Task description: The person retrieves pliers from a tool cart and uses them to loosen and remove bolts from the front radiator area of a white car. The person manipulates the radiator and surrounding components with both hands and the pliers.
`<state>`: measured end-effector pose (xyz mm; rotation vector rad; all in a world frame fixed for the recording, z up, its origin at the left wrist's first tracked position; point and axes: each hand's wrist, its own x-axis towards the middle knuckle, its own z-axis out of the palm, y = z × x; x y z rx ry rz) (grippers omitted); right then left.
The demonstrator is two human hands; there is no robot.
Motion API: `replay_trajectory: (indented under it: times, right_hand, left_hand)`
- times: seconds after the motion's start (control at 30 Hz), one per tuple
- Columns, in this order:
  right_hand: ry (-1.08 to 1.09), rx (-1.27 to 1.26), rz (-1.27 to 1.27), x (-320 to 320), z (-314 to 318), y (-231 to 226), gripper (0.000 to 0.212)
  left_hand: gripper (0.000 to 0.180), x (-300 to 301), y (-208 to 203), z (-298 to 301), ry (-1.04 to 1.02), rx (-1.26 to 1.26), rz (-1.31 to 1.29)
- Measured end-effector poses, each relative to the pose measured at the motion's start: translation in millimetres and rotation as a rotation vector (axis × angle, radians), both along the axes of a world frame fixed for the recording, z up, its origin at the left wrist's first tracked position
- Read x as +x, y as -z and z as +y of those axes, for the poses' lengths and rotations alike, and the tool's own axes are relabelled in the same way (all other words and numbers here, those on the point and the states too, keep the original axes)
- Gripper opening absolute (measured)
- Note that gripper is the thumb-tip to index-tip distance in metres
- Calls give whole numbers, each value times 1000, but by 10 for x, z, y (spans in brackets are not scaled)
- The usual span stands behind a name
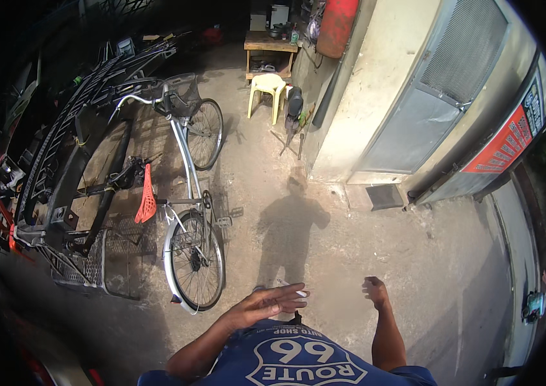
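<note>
My left hand [272,302] is in front of my blue shirt [305,354], its fingers stretched out together to the right. A thin white stick that looks like a cigarette [301,294] is pinched between those fingers. Off to the right, my right hand [374,291] hangs over the concrete with its fingers loosely bent and apart. I see nothing in it. Neither hand touches the silver bicycle [186,157], which stands at the left with an orange-red saddle [147,198] and a front basket [183,93].
A dark metal frame [93,206] with mesh lies left of the bicycle. Ahead stand a yellow plastic stool [268,83] and a wooden table [270,44]. A grey metal door [414,122] is at the right, with a dark mat [385,197] before it. My shadow falls on the concrete.
</note>
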<state>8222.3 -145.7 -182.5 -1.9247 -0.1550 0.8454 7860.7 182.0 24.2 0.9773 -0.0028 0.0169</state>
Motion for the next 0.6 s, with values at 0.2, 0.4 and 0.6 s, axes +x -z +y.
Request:
replay_trajectory:
  times: [0.2,0.4,0.6]
  right_hand:
    - [-50,-312,863,-305,764,1426,24]
    - [-260,-567,884,1426,2850,1781,25]
    - [-701,-393,600,4109,5415,960,30]
  left_hand:
    - [56,1748,770,1972,-101,705,347]
    - [59,3256,1754,3975,-197,1242,692]
    - [54,4115,1530,5478,-451,1027,750]
